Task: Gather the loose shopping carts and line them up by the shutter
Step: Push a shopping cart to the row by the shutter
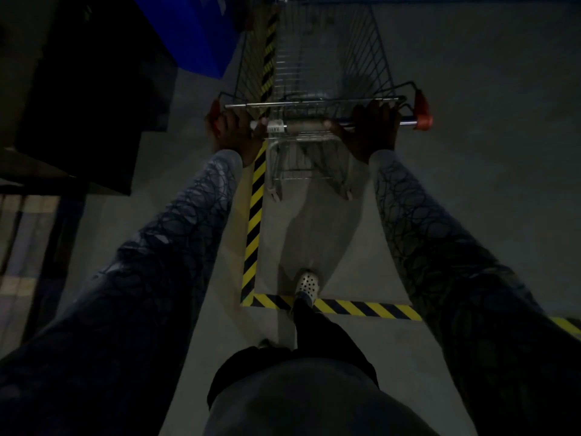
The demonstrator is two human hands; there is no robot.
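left hand [234, 130]: grasping handle [306, 125], left end | right hand [374, 127]: grasping handle, right end | cart [317, 58]: straight ahead on floor [471, 152], left side over striped tape [254, 221] | shoe [308, 283]: touching the tape

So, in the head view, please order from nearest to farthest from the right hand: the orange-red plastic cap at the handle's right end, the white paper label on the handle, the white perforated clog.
1. Orange-red plastic cap, just outside the right hand.
2. White paper label, on the handle, beside the left hand.
3. White perforated clog, down on the floor.
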